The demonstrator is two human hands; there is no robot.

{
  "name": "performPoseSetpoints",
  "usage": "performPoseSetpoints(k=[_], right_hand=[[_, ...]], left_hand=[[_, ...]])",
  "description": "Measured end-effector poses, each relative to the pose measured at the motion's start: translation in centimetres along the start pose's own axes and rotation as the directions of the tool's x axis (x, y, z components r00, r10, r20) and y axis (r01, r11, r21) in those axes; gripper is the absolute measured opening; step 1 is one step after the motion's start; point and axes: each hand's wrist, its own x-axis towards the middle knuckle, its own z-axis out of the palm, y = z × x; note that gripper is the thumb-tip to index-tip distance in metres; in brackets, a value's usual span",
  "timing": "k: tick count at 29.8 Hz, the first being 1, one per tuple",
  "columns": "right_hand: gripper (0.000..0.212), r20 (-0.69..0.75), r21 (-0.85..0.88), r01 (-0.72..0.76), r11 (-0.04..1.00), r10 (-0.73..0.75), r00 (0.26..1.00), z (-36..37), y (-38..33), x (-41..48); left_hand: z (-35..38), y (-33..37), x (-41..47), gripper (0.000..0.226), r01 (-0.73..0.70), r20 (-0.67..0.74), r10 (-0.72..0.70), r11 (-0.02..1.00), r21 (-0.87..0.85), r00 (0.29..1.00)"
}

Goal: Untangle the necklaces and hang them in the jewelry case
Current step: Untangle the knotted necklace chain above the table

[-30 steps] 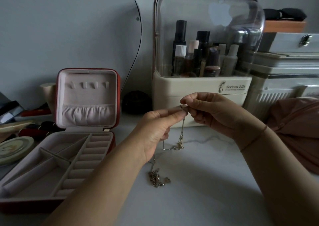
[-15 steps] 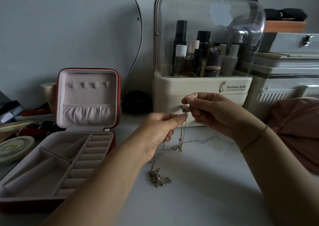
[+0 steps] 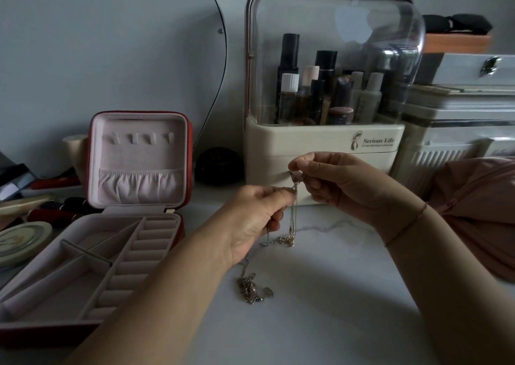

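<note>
Thin gold necklace chains [image 3: 292, 220] hang down from between my two hands above the white tabletop. My left hand [image 3: 256, 214] pinches the chains just below my right hand [image 3: 334, 181], which pinches their upper end. The lower ends trail onto the table and finish in a tangled clump [image 3: 250, 289] in front of my left wrist. The red jewelry case [image 3: 189, 153] stands open at the left, with pink lining, several small hooks in its lid and empty compartments in its base.
A cream cosmetics organiser [image 3: 320, 147] with a clear dome and bottles stands right behind my hands. White boxes [image 3: 459, 119] sit at the back right, pink cloth [image 3: 479, 197] at the right edge, a round tin [image 3: 19, 239] and small items at the far left.
My left hand has slid a little lower down the chains, away from my right hand. The clump on the table has not moved.
</note>
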Motion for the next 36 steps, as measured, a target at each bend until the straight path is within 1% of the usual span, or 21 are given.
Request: performPoseSetpoints(k=[5,8,12,14,15,17,20,22,25,28,32,36], right_hand=[[0.015,0.017,-0.029,-0.012,1.0,0.013,1.0,-0.21,0.02,-0.09],[0.022,0.035,-0.076,-0.057,0.996,0.06,0.998,-0.13,-0.05,-0.22],[0.041,0.058,-0.138,-0.118,0.983,0.127,0.99,-0.07,-0.14,-0.32],[0.048,0.053,-0.164,-0.127,0.978,0.138,0.989,-0.16,-0.22,-0.4],[0.049,0.048,-0.175,-0.13,0.976,0.14,0.989,-0.21,-0.28,-0.44],[0.042,0.037,-0.186,-0.137,0.973,0.146,0.989,-0.24,-0.41,-0.5],[0.023,0.019,-0.174,-0.14,0.975,0.145,0.989,-0.04,-0.46,-0.58],[0.015,0.019,-0.179,-0.133,0.975,0.139,0.99,0.06,-0.42,-0.59],[0.015,0.022,-0.146,-0.12,0.982,0.125,0.992,-0.14,-0.35,-0.55],[0.008,0.024,-0.047,-0.095,0.994,0.096,0.995,-0.21,-0.32,-0.42],[0.001,0.006,0.07,-0.08,0.994,0.08,0.997,0.05,-0.11,-0.11],[0.007,0.012,0.15,-0.084,0.985,0.083,0.996,0.21,-0.1,0.05]], left_hand=[[-0.17,-0.02,-0.04,0.01,-0.021,0.028,0.021,1.0,-0.004,0.999],[-0.23,-0.01,-0.09,0.015,-0.034,0.047,0.035,0.999,-0.028,0.998],[-0.21,0.06,0.06,0.02,-0.061,-0.023,0.06,0.997,-0.04,0.998],[-0.22,0.15,0.05,0.016,-0.068,-0.053,0.066,0.997,-0.034,0.996],[-0.25,0.21,0.06,0.012,-0.067,-0.062,0.065,0.997,-0.035,0.996],[-0.3,0.35,0.09,0.013,-0.062,-0.069,0.058,0.996,-0.057,0.996],[-0.25,0.59,0.04,0.018,-0.046,-0.051,0.04,0.993,-0.104,0.998],[-0.19,0.69,-0.06,0.019,-0.033,-0.036,0.028,0.991,-0.129,0.999],[-0.27,0.65,-0.09,0.02,-0.039,-0.038,0.034,0.991,-0.129,0.999],[-0.25,0.52,-0.07,0.012,-0.04,-0.058,0.035,0.996,-0.082,0.998],[-0.2,0.34,0.07,0.009,-0.044,-0.091,0.038,0.997,-0.065,0.995],[-0.24,0.34,0.08,0.005,-0.062,-0.101,0.055,0.996,-0.06,0.993]])
